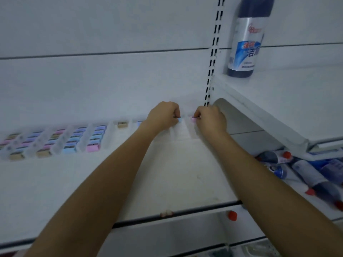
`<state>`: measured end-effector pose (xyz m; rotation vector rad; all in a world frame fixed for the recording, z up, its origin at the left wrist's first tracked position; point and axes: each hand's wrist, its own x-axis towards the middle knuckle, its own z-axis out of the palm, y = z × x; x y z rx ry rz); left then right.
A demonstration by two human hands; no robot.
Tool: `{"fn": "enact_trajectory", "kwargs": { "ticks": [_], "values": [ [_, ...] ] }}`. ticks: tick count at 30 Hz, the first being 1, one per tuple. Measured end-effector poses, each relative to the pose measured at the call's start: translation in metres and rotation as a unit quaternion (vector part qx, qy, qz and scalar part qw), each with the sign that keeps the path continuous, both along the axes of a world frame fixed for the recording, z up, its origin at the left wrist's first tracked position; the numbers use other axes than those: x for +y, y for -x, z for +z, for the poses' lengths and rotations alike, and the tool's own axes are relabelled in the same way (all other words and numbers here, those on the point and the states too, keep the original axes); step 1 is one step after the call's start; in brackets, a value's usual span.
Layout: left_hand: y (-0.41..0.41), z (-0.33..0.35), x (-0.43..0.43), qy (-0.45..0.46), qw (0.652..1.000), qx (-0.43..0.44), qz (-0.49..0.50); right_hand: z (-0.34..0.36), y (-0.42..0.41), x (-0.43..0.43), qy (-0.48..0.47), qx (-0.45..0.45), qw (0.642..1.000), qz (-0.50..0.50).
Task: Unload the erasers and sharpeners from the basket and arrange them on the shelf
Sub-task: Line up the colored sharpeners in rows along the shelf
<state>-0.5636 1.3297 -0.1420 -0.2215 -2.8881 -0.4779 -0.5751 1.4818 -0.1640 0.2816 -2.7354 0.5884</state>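
Both my arms reach to the back of the white shelf [167, 173]. My left hand [164, 115] pinches a small blue eraser [179, 120] at the back wall. My right hand [210, 117] pinches a small pink eraser [194, 119] just to the right of it. Between clear dividers on the left stand rows of pink, blue and tan erasers [74, 138]. A single tan eraser [122, 124] sits at the back of one lane. The basket is out of view.
A slotted upright [213, 52] rises behind my right hand. A higher shelf [278, 101] on the right carries a dark blue cleaner bottle [245, 39]. Several bottles with red caps [304, 175] lie on the lower right shelf.
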Motion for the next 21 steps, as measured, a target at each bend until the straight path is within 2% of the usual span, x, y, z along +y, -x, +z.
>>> {"fn": "enact_trajectory", "kwargs": {
  "ticks": [4,14,21],
  "values": [
    [-0.002,-0.002,0.003,0.043,0.999,0.002,-0.008,0.0,-0.002,0.001,-0.028,-0.001,1.0,0.011],
    [-0.013,-0.008,-0.001,0.046,0.999,0.023,-0.013,-0.001,-0.01,0.001,-0.056,0.012,0.998,0.012],
    [-0.013,-0.013,-0.004,0.059,0.998,0.015,-0.022,-0.003,-0.015,0.001,-0.043,0.013,0.999,0.012]
  ]
}}
